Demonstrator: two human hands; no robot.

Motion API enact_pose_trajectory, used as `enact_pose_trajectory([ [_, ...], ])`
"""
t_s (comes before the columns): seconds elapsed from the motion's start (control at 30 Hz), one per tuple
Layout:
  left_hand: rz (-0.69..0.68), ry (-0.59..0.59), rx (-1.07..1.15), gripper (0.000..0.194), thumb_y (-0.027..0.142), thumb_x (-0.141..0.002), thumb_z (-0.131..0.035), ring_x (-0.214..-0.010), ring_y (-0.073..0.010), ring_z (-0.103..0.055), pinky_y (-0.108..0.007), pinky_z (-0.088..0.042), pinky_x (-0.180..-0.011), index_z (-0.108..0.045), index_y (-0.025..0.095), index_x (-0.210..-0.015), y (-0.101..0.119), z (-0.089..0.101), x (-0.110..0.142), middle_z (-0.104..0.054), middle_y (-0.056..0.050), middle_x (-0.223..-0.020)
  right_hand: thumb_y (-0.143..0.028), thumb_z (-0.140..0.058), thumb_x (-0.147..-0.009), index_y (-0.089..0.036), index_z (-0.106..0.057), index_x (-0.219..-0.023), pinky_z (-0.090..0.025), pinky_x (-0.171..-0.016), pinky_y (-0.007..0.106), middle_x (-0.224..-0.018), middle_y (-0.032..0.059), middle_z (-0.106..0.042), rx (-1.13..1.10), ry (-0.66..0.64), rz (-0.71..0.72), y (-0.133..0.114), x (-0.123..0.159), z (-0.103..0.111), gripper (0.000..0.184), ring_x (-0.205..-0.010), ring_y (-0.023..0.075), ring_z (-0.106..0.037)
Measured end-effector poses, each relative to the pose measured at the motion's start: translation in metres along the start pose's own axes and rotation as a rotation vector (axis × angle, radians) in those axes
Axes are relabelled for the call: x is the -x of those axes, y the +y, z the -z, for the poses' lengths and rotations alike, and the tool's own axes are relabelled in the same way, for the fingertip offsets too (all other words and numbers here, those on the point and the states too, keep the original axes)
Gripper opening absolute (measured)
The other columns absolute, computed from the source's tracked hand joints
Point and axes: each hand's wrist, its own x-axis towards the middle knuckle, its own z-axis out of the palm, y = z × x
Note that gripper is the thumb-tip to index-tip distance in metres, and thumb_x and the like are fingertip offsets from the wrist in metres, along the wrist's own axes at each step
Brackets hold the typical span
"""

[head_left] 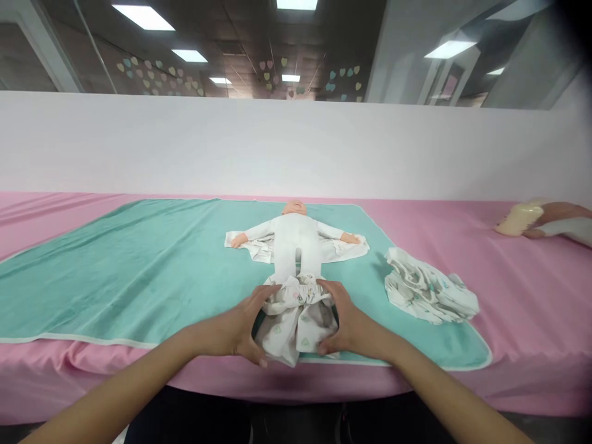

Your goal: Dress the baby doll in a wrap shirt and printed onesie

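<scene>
A baby doll [297,231] in a white bodysuit lies on its back, arms spread, with its legs toward me. Around its lower legs are white patterned baby pants [296,317], bunched at the top, with two legs spreading toward me. My left hand [250,324] grips the left side of the pants, fingers on top and thumb low. On the right side, my right hand [345,320] holds them in the same way. The doll's feet are hidden in the cloth. Under the doll's arms and back lies a spread white garment [340,250].
A teal blanket [185,265] with a pale edge covers part of the pink-covered table [531,290]. To the right lies a crumpled white patterned cloth [428,287]. Farther right are a yellowish bottle [518,219] and part of another doll [568,219]. Behind stands a white wall [231,148].
</scene>
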Motion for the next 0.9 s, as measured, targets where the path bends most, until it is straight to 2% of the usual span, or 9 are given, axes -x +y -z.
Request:
enact_pose_trajectory([
  [0.07,-0.088,0.099,-0.114,0.112,0.036,-0.052,-0.081,-0.123,-0.0302,-0.038,-0.041,-0.038,-0.098,-0.015,0.03,-0.142,-0.003,-0.012,0.0,-0.027,-0.01,-0.142,-0.046,-0.081,-0.048,-0.028,-0.019,-0.141,-0.031,-0.105,0.041,-0.141,0.0085,-0.021,0.082,0.114,-0.007,0.002,0.003,-0.014,0.113,-0.129,0.0282,-0.028],
  [0.17,-0.128,0.256,-0.225,0.09,0.027,-0.063,-0.073,-0.114,-0.0268,-0.047,-0.04,-0.042,-0.093,-0.024,0.026,-0.138,-0.004,-0.027,-0.005,-0.04,-0.011,-0.131,-0.04,-0.078,-0.054,-0.025,-0.029,-0.136,-0.034,-0.102,0.042,-0.135,0.0095,-0.031,0.145,0.258,-0.019,0.002,0.002,-0.028,0.096,-0.123,0.0269,-0.035],
  [0.3,-0.11,0.349,-0.359,0.073,0.022,-0.066,-0.068,-0.102,-0.0258,-0.053,-0.039,-0.045,-0.084,-0.035,0.022,-0.131,0.0,-0.03,-0.008,-0.054,-0.009,-0.113,-0.026,-0.07,-0.06,-0.024,-0.043,-0.12,-0.039,-0.095,0.04,-0.119,0.0068,-0.046,0.154,0.346,0.009,-0.007,0.001,-0.03,0.066,-0.11,0.0243,-0.045],
  [0.4,-0.169,0.382,-0.43,0.063,0.016,-0.067,-0.065,-0.092,-0.0236,-0.057,-0.035,-0.045,-0.077,-0.039,0.021,-0.124,0.001,-0.031,-0.004,-0.06,-0.007,-0.104,-0.019,-0.064,-0.062,-0.022,-0.046,-0.106,-0.043,-0.081,0.034,-0.101,0.0026,-0.053,0.141,0.381,0.006,-0.012,0.004,-0.03,0.047,-0.092,0.0194,-0.051],
  [0.53,-0.349,0.486,-0.455,0.037,0.006,-0.074,-0.052,-0.069,-0.017,-0.056,-0.03,-0.041,-0.065,-0.042,0.021,-0.107,-0.002,-0.043,0.005,-0.063,-0.002,-0.084,-0.019,-0.057,-0.071,-0.021,-0.041,-0.078,-0.037,-0.058,0.025,-0.073,-0.0024,-0.048,0.16,0.445,-0.006,-0.01,0.016,-0.042,0.018,-0.065,0.0132,-0.045],
  [0.67,-0.45,0.517,-0.391,0.031,0.011,-0.075,-0.056,-0.065,-0.0154,-0.055,-0.028,-0.038,-0.062,-0.044,0.02,-0.102,0.001,-0.061,0.018,-0.063,-0.002,-0.079,-0.012,-0.055,-0.069,-0.021,-0.038,-0.072,-0.03,-0.056,0.024,-0.067,-0.0029,-0.044,0.219,0.521,0.177,-0.007,0.033,-0.057,0.02,-0.062,0.0125,-0.041],
  [0.77,-0.435,0.476,-0.249,0.028,0.016,-0.074,-0.062,-0.061,-0.0128,-0.052,-0.024,-0.037,-0.058,-0.047,0.021,-0.097,0.01,-0.067,0.03,-0.061,0.0,-0.074,-0.01,-0.058,-0.066,-0.021,-0.039,-0.073,-0.029,-0.056,0.022,-0.07,-0.0037,-0.044,0.038,0.441,0.294,-0.017,0.042,-0.059,0.023,-0.062,0.0106,-0.039],
  [0.83,-0.363,0.442,-0.058,0.023,0.019,-0.074,-0.064,-0.057,-0.0101,-0.049,-0.021,-0.036,-0.054,-0.048,0.02,-0.091,0.021,-0.066,0.036,-0.059,0.002,-0.069,-0.012,-0.06,-0.066,-0.021,-0.039,-0.074,-0.03,-0.056,0.021,-0.071,-0.0044,-0.044,-0.202,0.321,0.196,-0.026,0.045,-0.054,0.024,-0.062,0.0093,-0.039],
  [0.9,-0.227,0.347,0.148,0.018,0.023,-0.075,-0.064,-0.057,-0.0093,-0.049,-0.019,-0.037,-0.052,-0.05,0.019,-0.087,0.033,-0.06,0.041,-0.06,0.003,-0.069,-0.015,-0.063,-0.066,-0.02,-0.041,-0.076,-0.032,-0.057,0.02,-0.073,-0.0049,-0.044,-0.429,0.135,0.04,-0.034,0.047,-0.045,0.024,-0.063,0.0085,-0.039],
])
